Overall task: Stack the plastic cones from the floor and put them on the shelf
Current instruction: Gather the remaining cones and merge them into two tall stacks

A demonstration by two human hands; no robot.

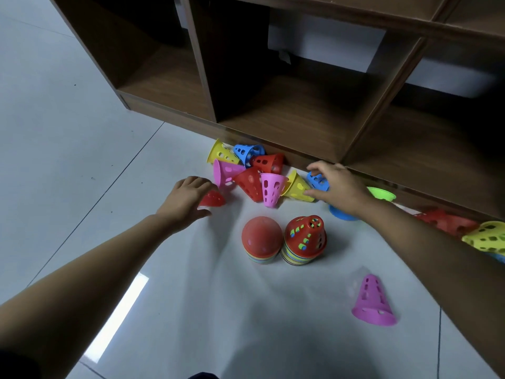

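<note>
Hands spread open. Left hand (188,198) covers a red cone (212,199) at ten o'clock; right hand (337,186) touches a blue cone (317,181) at one o'clock, neither gripped.

Two stacks of cones are standing side by side on the floor (68,119) in front of me, the left stack (261,239) touching the right stack (304,239). Behind them, loose cones (254,170) are lying in a heap against the foot of the shelf (300,116). My left hand (188,198) is reaching left of the heap, my right hand (337,186) right of it. A single cone (373,300) is standing nearer me, to the right.
</note>
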